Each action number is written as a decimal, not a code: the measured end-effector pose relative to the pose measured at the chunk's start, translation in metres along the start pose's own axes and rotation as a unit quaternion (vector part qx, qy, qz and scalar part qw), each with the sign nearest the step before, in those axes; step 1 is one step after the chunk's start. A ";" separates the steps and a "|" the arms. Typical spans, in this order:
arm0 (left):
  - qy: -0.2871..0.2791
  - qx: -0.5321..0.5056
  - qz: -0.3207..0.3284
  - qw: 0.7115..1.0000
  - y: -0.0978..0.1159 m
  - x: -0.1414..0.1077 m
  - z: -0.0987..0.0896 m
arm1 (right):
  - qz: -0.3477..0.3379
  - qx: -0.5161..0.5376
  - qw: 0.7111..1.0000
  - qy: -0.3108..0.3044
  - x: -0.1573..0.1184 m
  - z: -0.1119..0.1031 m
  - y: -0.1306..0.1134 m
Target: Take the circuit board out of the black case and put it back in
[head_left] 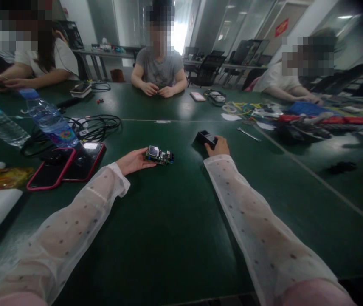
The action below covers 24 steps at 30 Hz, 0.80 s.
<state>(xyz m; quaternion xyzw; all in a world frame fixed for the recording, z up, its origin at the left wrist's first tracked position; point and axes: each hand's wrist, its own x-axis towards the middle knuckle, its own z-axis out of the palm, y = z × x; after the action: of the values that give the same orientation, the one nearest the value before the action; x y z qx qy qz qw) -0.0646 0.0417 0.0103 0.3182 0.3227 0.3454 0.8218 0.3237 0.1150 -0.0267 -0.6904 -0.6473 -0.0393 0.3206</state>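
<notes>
A small green circuit board with a little square screen is gripped by its left end in my left hand. My fingers and thumb close around that end, and its right end sticks out free, just over the table. To the right, my right hand is wrapped round a black rectangular case, which sits tilted on or just above the green table. The board and the case are apart from each other. Sheer white dotted sleeves cover both my arms.
Two phones with red edges, water bottles and coiled black cables lie on the left. A wrench rests right of the case, before piled cables and bags. Three people sit around the table, a grey-shirted person opposite.
</notes>
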 end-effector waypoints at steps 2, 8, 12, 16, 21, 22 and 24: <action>0.003 0.000 0.000 1.000 0.000 0.000 0.001 | -0.001 0.006 1.000 -0.003 0.002 0.001 0.001; 0.001 -0.005 0.002 1.000 -0.001 0.000 0.000 | 0.010 0.077 0.996 0.032 0.001 0.003 -0.002; -0.002 -0.004 0.005 1.000 -0.001 0.001 -0.002 | 0.022 0.189 0.981 0.047 -0.009 0.006 -0.028; -0.005 -0.005 0.006 1.000 -0.001 0.000 -0.001 | -0.037 0.333 0.941 -0.050 -0.023 0.003 -0.077; -0.001 -0.007 0.015 1.000 -0.001 0.000 0.000 | -0.136 0.414 0.889 -0.139 -0.047 -0.013 -0.135; -0.001 -0.007 0.017 1.000 -0.001 0.000 0.000 | -0.145 0.416 0.886 -0.142 -0.052 -0.015 -0.142; 0.001 -0.010 0.019 1.000 -0.002 0.001 -0.001 | -0.161 0.414 0.884 -0.144 -0.061 -0.018 -0.150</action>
<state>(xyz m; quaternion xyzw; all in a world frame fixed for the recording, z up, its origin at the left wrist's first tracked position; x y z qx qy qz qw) -0.0639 0.0415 0.0083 0.3163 0.3138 0.3643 0.8178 0.1823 0.0470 0.0176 -0.3789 -0.7461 0.2807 0.4702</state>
